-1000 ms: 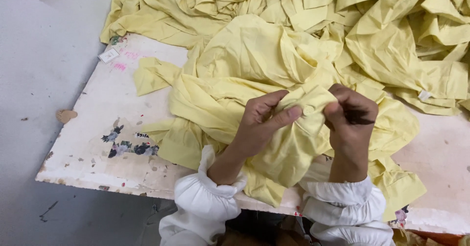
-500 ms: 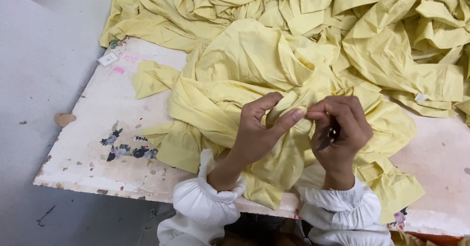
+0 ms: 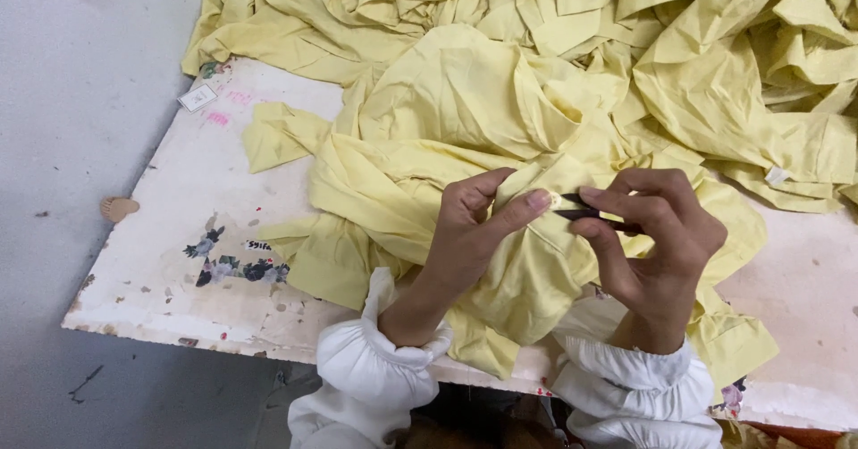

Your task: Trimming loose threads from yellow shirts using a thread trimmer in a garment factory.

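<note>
1. A worn white table (image 3: 179,234) is covered at its far and right parts by a heap of yellow cloth (image 3: 715,65).
2. A yellow garment (image 3: 465,136) is spread near the middle, at the near edge.
3. A fold of it is pinched by the left hand (image 3: 469,226).
4. Small dark snips (image 3: 594,212) are gripped by the right hand (image 3: 661,243), their tip just beside the left fingertip.
5. A small white tag (image 3: 197,98) is seen at the far left.

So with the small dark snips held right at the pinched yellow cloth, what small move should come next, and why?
Probably a short closing squeeze of the small dark thread snips in the right hand. Their tips sit right by the fold of pale yellow cotton garment that the left hand pinches up. Whether a loose thread is there is too small to tell.
</note>
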